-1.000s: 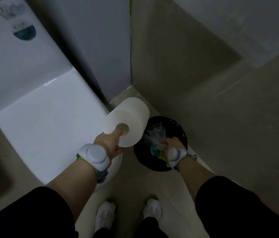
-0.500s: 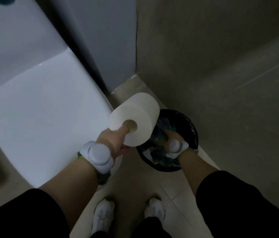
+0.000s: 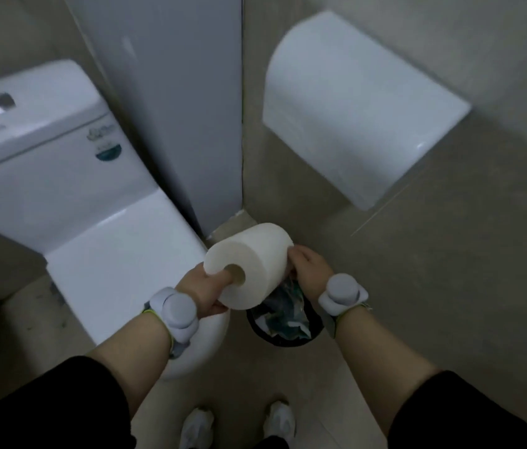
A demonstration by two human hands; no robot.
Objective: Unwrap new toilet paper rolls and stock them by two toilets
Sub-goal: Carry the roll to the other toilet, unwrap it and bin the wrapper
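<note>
1. The unwrapped white toilet paper roll (image 3: 255, 254) was held in the air over the gap between the white ceramic toilet (image 3: 119, 254) and the round black waste bin (image 3: 291, 342). It was not yet stocked.
2. The left hand (image 3: 205, 288) carried it with one digit pushed into the core and the rest curled beneath. That narrow hold could let the roll swing or slide off, probably into the bin or onto the floor.
3. The right hand (image 3: 309, 268) had its fingers bent against the roll's far end. Their tips were hidden, so grip or mere touch could not be told.
4. The loose outer sheet might unwind if the roll were turned carelessly.
5. The crumpled clear and teal wrapper (image 3: 285, 306) sat high in the bin and could spill out if knocked.
6. The white plastic wall dispenser (image 3: 353, 108) appeared closed; opening it one-handed could cost the grip.
7. The cistern (image 3: 45, 140) bore a teal bowl-shaped sticker (image 3: 108, 150) under a small emblem, with a faint word further left. None of it was legible.
</note>
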